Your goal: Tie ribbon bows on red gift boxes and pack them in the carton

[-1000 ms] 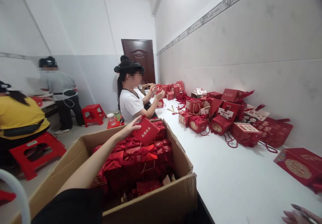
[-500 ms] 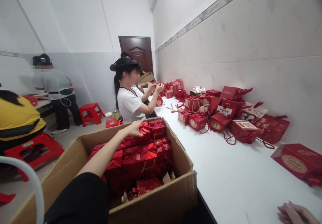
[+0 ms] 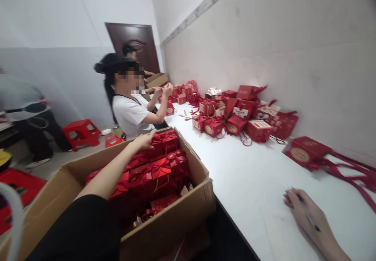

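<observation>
My left hand is at the far side of an open cardboard box. Its fingers stretch out over the red gift boxes packed inside, at the far rows; it appears to touch their tops, with nothing gripped. These gift boxes have red ribbons, and one shows a gold cord handle. On the white table to the right rests my right hand, its fingers curled around a dark pen. The pen's tip is hidden by the fingers.
Several decorated red gift boxes are piled along the wall. A single red box with long ribbons lies nearer the right hand. Beyond the carton a person in a white top works at the table. Red stools stand at left.
The view has turned right, so everything shifts left in it. More of my right hand now shows, with the pen visible. My left hand stays over the gift boxes.
</observation>
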Demonstrator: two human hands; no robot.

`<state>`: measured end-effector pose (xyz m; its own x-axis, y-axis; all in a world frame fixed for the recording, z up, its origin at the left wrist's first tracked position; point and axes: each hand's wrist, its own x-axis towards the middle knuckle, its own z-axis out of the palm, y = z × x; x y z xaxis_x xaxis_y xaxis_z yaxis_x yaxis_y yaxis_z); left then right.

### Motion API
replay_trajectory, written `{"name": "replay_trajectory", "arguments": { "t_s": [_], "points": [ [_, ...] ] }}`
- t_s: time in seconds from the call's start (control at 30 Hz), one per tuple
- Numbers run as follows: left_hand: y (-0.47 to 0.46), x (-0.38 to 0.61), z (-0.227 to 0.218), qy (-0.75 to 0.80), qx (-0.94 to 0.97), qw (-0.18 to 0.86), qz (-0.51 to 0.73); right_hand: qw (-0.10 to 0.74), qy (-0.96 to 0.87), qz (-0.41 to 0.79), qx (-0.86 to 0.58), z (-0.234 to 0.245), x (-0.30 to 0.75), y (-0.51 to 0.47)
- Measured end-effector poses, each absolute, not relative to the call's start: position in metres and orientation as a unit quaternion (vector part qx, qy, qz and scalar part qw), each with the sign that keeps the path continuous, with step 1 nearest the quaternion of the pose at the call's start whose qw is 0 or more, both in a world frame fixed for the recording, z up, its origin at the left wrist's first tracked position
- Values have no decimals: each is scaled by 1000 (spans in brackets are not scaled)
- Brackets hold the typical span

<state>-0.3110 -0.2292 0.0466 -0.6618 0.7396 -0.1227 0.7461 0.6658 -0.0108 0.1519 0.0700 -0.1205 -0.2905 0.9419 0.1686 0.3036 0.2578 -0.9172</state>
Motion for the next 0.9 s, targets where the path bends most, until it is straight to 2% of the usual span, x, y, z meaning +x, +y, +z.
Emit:
{"name": "replay_trajectory", "arguments": {
  "t_s": [0.07,0.13,0.23,0.33,0.43,0.57,0.7,0.9],
  "points": [
    [-216,-293,56,912,404,18,-65,386,-656,459,-458,-110,151,60],
    [-195,-272,67,903,413,-68,-100,425,-635,468,-444,-97,150,53],
    [-149,-224,77,775,618,-124,-41,498,-606,440,-437,-79,150,54],
    [-107,-146,74,666,744,-55,-17,514,-605,415,-444,-65,154,55],
    [-87,-53,54,532,844,32,-69,509,-589,466,-420,-60,161,48],
    [-86,31,2,411,906,25,-93,475,-557,537,-419,-72,173,34],
    [-83,44,-39,373,926,-2,-56,446,-556,548,-438,-86,178,32],
    [-74,31,-56,380,923,39,-51,397,-611,511,-456,-87,179,34]
  ]
}}
